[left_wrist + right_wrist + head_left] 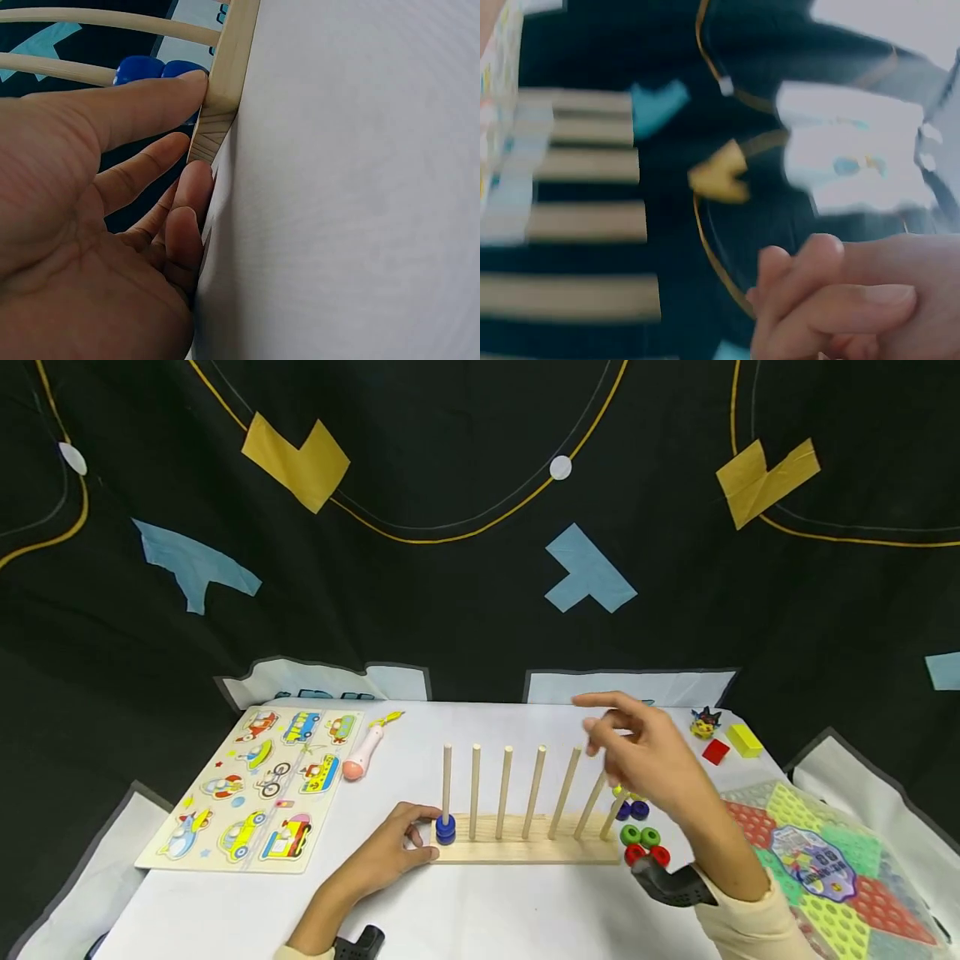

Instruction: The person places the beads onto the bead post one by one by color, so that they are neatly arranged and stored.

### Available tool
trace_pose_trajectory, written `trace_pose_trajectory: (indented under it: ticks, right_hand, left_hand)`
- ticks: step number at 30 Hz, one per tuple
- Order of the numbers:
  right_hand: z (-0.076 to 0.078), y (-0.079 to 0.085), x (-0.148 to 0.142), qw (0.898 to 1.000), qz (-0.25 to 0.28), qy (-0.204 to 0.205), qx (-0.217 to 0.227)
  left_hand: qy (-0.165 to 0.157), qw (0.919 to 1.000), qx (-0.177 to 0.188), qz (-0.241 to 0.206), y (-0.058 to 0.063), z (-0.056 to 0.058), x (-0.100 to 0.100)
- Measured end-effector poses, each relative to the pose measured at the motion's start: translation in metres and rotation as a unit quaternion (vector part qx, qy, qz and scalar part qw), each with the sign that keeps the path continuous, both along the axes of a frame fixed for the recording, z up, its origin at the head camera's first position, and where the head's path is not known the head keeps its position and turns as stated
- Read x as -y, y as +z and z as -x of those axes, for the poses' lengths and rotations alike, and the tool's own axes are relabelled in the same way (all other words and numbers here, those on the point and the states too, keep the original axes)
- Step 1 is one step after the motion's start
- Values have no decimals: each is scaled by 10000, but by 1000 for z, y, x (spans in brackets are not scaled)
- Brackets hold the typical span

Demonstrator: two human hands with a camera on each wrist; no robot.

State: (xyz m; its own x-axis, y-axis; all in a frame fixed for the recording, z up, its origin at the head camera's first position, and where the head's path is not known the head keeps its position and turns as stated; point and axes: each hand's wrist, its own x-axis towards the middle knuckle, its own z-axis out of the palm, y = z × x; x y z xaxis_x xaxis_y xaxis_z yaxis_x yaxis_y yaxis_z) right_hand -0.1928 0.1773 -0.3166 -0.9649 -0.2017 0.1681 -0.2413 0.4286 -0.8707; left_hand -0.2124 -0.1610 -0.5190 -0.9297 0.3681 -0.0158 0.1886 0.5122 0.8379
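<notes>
A long wooden peg board (pixel 525 852) with several upright pegs lies on the white table. Two blue rings (pixel 446 830) are stacked on its leftmost peg. My left hand (pixel 386 852) grips the board's left end, thumb at the front edge and forefinger at the back. In the left wrist view the thumb (pixel 150 109) lies along the wood beside the blue rings. Raised above the right-hand pegs, my right hand (pixel 648 756) has loosely bent fingers and no visible object between them. Right wrist view: the fingers (pixel 825 307) are apart from the blurred pegs (pixel 585 221).
Green rings (pixel 640 837), red rings (pixel 647 855) and dark blue rings (pixel 632 811) lie by the board's right end, with yellow ones partly hidden. A vehicle puzzle board (pixel 247 802) and pink tool (pixel 363 753) are left. Yellow block (pixel 744 740) and colourful box (pixel 832 868) lie right.
</notes>
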Motion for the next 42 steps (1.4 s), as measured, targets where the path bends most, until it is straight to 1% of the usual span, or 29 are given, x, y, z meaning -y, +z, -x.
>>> trace_pose_trajectory:
  ticks: [1, 3, 5, 7, 10, 13, 15, 17, 19, 22, 25, 27, 31, 37, 40, 42]
  right_hand:
    - [-3, -4, -15, 9997, 99, -238, -15]
    - [-5, -20, -44, 9970, 320, -711, -1]
    - [-8, -37, -69, 9929, 439, -1088, 196]
    - [-9, -60, -89, 9888, 487, -1309, 521]
    - [-11, -96, -110, 9805, 495, -1508, 1157]
    - [-14, -130, -122, 9682, 530, -1681, 1773]
    - [-16, -148, -123, 9585, 557, -1788, 2148]
    - [-19, -162, -123, 9532, 559, -1775, 2381]
    - [-21, -173, -122, 9504, 510, -1741, 2526]
    - [-25, -186, -118, 9481, 466, -1628, 2692]
    - [-27, -196, -114, 9417, 468, -1679, 2878]
    - [-28, -202, -112, 9402, 464, -1728, 2899]
    - [-25, -206, -110, 9412, 437, -1795, 2830]
    - [-24, -209, -109, 9393, 411, -1914, 2818]
    - [-26, -208, -110, 9393, 324, -1996, 2771]
    - [-27, -204, -111, 9381, 245, -2078, 2762]
  left_hand:
    - [15, 10000, -8, 14, 1, 1, 1]
    - [39, 10000, -13, 16, 2, 2, 2]
    - [53, 10000, 4, -3, 3, 3, 3]
    - [52, 10000, 12, -26, 2, 3, 3]
    - [35, 10000, 36, -72, 0, 2, 2]
    - [11, 9999, 60, -89, -3, 2, 0]
    - [20, 9999, 57, -97, -3, 2, 1]
    - [38, 9999, 36, -99, -4, 2, 1]
    - [69, 9999, -5, -107, -4, 2, 1]
    - [79, 9999, -26, -117, -5, 2, 1]
    - [58, 9999, -32, -107, -5, 2, 1]
    - [50, 9999, -38, -87, -5, 3, 1]
    - [84, 9999, -59, -82, -4, 2, 1]
    - [67, 9999, -23, -78, -4, 2, 1]
    - [43, 10000, -16, -74, -4, 1, 0]
    - [10, 10000, -25, -59, -3, 1, 0]
